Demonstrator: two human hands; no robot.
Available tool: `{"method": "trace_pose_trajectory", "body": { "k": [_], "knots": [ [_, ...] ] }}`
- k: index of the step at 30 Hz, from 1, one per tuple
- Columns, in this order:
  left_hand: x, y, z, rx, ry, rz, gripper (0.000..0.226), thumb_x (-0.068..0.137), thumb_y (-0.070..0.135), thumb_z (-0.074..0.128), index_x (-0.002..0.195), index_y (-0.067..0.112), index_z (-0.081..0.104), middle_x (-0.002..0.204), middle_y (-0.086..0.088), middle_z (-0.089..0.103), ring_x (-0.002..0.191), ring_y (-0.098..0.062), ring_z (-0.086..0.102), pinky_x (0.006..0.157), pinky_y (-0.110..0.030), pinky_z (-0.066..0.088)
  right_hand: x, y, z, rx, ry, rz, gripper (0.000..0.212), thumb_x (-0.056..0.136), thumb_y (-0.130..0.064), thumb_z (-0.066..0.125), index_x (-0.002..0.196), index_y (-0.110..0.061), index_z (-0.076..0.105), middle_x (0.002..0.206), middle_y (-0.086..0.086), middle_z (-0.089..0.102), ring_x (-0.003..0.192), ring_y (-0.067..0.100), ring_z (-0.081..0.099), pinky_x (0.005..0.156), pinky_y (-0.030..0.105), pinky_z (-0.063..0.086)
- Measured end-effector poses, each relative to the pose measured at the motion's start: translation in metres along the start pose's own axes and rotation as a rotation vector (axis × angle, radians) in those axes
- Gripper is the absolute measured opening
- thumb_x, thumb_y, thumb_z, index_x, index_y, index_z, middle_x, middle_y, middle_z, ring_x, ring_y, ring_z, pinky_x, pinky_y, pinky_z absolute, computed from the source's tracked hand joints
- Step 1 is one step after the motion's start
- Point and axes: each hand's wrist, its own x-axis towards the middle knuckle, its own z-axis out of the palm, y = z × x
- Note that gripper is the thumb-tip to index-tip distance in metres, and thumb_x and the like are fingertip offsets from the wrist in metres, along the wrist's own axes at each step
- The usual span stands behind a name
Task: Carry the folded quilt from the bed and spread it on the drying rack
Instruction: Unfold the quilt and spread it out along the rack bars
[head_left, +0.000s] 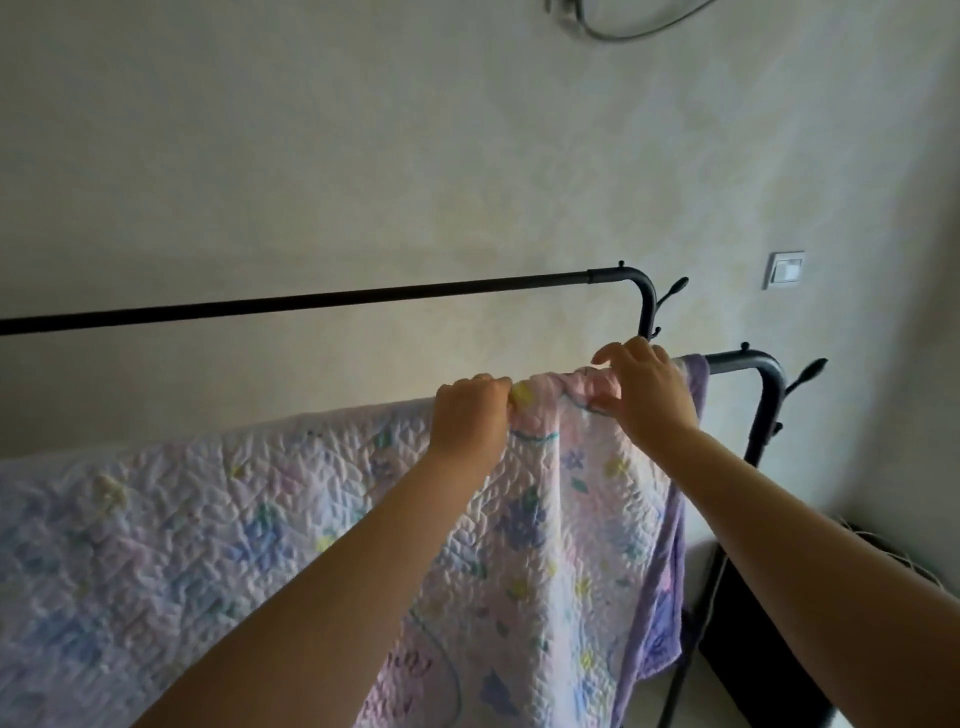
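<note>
A pastel floral quilt (208, 519) hangs over the near bar of a black metal drying rack (748, 361), draped from the left edge of view to near the bar's right bend. My left hand (470, 415) is closed on the quilt's bunched top edge at the bar. Just to its right, my right hand (644, 389) rests on the same bunched fold, thumb under it and fingers curled over the top. The rack's far bar (337, 299) is bare.
A pale wall stands right behind the rack, with a light switch (785, 269) at the right. Hooks stick out from the rack's right posts (675, 288). A dark piece of furniture (779, 623) sits low at the right.
</note>
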Motion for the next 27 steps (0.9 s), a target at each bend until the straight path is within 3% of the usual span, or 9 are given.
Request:
{"method": "trace_pose_trajectory", "body": {
  "k": [2,5,8,12,15,19,23,25,27],
  "knots": [
    [0.002,0.002,0.004,-0.011,0.03,-0.052,0.014,0.091,0.014,0.055,0.084,0.011,0.067,0.083,-0.009,0.071,0.077,-0.03,0.065,0.066,-0.031,0.043,0.005,0.009,0.003,-0.016,0.039,0.013,0.022,0.083,-0.021,0.073,0.1,-0.018,0.061,0.102,0.003,0.054,0.091,0.027,0.061,0.074,0.04,0.05],
    [0.007,0.005,0.009,-0.058,0.033,-0.119,0.016,0.091,0.019,0.06,0.095,0.014,0.075,0.09,-0.009,0.075,0.082,-0.03,0.068,0.072,-0.034,0.053,0.019,0.022,0.001,-0.016,-0.026,-0.083,0.014,0.088,-0.022,0.068,0.098,-0.014,0.062,0.099,0.004,0.057,0.083,0.027,0.064,0.061,0.032,0.043],
    [0.015,0.006,0.004,-0.092,0.006,-0.233,0.017,0.09,0.02,0.061,0.094,0.014,0.077,0.091,-0.011,0.075,0.084,-0.032,0.067,0.075,-0.037,0.053,0.04,0.038,-0.016,0.011,-0.078,-0.097,0.013,0.09,-0.026,0.065,0.098,-0.015,0.064,0.098,0.003,0.059,0.089,0.023,0.062,0.059,0.025,0.035],
    [0.034,0.021,0.003,0.072,-0.042,-0.444,0.021,0.092,0.027,0.059,0.095,0.012,0.073,0.093,-0.01,0.071,0.086,-0.03,0.065,0.069,-0.032,0.044,0.077,0.063,-0.026,0.001,0.019,0.002,0.011,0.089,-0.018,0.062,0.098,-0.013,0.067,0.1,0.01,0.061,0.09,0.031,0.063,0.067,0.032,0.044],
    [0.044,0.046,0.01,0.151,-0.075,-0.525,0.017,0.093,0.023,0.057,0.106,0.014,0.066,0.103,-0.008,0.069,0.095,-0.029,0.064,0.083,-0.037,0.047,0.082,0.071,-0.018,0.099,-0.013,0.052,0.015,0.087,-0.009,0.061,0.101,-0.015,0.065,0.101,0.009,0.064,0.091,0.029,0.063,0.07,0.032,0.047],
    [0.042,0.069,0.018,0.338,0.024,-0.345,0.023,0.089,0.008,0.058,0.107,0.021,0.066,0.103,-0.006,0.068,0.094,-0.028,0.06,0.082,-0.035,0.039,0.066,0.092,-0.016,0.289,-0.21,0.004,0.022,0.089,-0.018,0.065,0.111,-0.02,0.064,0.106,0.002,0.067,0.097,0.021,0.062,0.076,0.028,0.046],
    [0.039,0.082,0.042,0.252,0.04,-0.158,0.02,0.09,0.012,0.053,0.095,0.016,0.071,0.089,-0.008,0.071,0.082,-0.031,0.062,0.075,-0.034,0.04,0.034,0.116,-0.017,0.311,0.018,-0.054,0.008,0.089,-0.021,0.063,0.089,-0.022,0.071,0.097,-0.004,0.061,0.096,0.017,0.056,0.078,0.027,0.042],
    [0.04,0.089,0.052,0.206,0.048,-0.109,0.023,0.09,0.025,0.05,0.092,0.016,0.071,0.079,-0.01,0.071,0.072,-0.033,0.063,0.068,-0.036,0.047,0.019,0.131,-0.01,0.33,0.084,-0.01,0.003,0.086,-0.019,0.068,0.088,-0.018,0.069,0.098,0.0,0.057,0.097,0.022,0.054,0.079,0.035,0.047],
    [0.042,0.093,0.059,0.163,0.05,-0.063,0.027,0.087,0.032,0.052,0.094,0.017,0.073,0.073,-0.013,0.07,0.066,-0.035,0.065,0.063,-0.038,0.052,0.008,0.145,-0.003,0.331,0.062,0.119,0.016,0.084,-0.021,0.071,0.096,-0.013,0.064,0.105,0.005,0.055,0.097,0.027,0.056,0.075,0.037,0.049]
  ]
}}
